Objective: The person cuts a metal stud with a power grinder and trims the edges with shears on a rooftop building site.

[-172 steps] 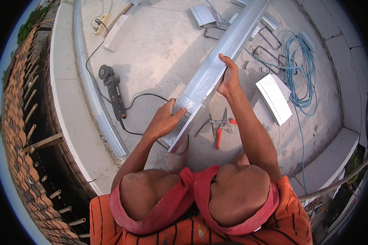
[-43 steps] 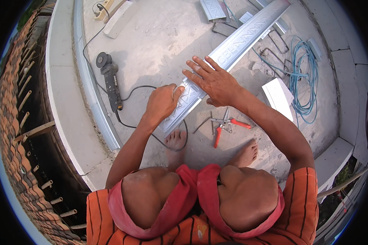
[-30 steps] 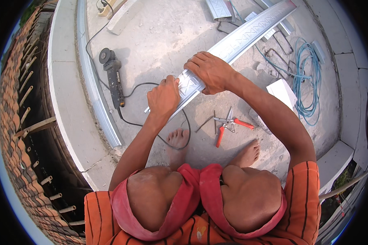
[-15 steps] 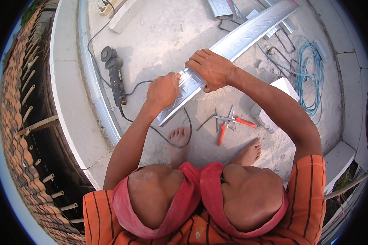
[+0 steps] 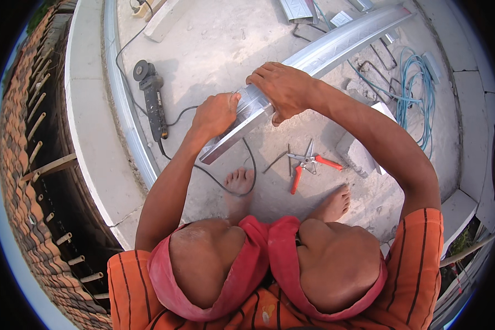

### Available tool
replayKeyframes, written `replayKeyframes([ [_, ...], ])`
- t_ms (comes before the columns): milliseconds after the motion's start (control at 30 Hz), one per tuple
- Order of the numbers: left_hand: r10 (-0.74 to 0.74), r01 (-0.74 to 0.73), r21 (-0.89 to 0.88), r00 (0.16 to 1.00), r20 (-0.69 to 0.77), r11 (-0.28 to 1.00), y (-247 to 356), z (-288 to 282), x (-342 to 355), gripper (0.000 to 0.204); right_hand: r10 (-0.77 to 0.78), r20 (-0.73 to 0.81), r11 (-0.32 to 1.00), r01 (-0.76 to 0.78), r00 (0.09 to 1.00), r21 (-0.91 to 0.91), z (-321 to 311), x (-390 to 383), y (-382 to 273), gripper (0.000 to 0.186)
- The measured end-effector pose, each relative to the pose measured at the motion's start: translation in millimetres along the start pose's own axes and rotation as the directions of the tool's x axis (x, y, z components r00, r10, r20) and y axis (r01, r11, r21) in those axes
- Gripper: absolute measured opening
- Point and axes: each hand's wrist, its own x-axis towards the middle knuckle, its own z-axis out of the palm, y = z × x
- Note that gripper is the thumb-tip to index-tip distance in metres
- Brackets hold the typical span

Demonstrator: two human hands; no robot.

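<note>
A long, shiny metal channel (image 5: 333,48) slants from near my left foot up to the far right, raised off the concrete at its near end. My left hand (image 5: 216,114) is closed on its left edge near that end. Farther along, my right hand (image 5: 280,91) wraps over the channel from above, thumb on the near side. Below my right hand, a pair of red-handled snips (image 5: 308,161) lies on the floor with its jaws apart. An angle grinder (image 5: 155,107) rests to the left of my left hand, its cord running toward my feet.
A coil of blue hose or cable (image 5: 415,110) lies at the right beside bent dark rods (image 5: 380,66). A pale block (image 5: 357,153) sits right of the snips. Metal offcuts (image 5: 298,10) lie at the far side. Beyond the low wall (image 5: 91,126) on the left is a tiled roof (image 5: 17,203).
The channel has tilted in my hands, so its near side wall now shows more. Its near end has shifted slightly left and away from me, both hands still holding on.
</note>
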Motion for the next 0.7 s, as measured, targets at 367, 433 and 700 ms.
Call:
replayKeyframes([
  [367, 0.141, -0.133, -0.141, 0.989, 0.053, 0.981, -17, 4, 11, 0.049, 0.105, 0.193, 0.993, -0.112, 0.976, 0.026, -10, 8, -6, 0.071],
  [433, 0.08, -0.062, -0.159, 0.991, 0.11, 0.985, -15, 1, 13, 0.051, 0.098, 0.195, 0.995, -0.103, 0.976, 0.013, -8, 7, -5, 0.069],
  [700, 0.096, -0.04, -0.205, 0.959, 0.267, 0.978, -30, 11, 28, 0.056, 0.105, 0.181, 0.994, -0.108, 0.978, 0.008, -4, 8, -1, 0.041],
])
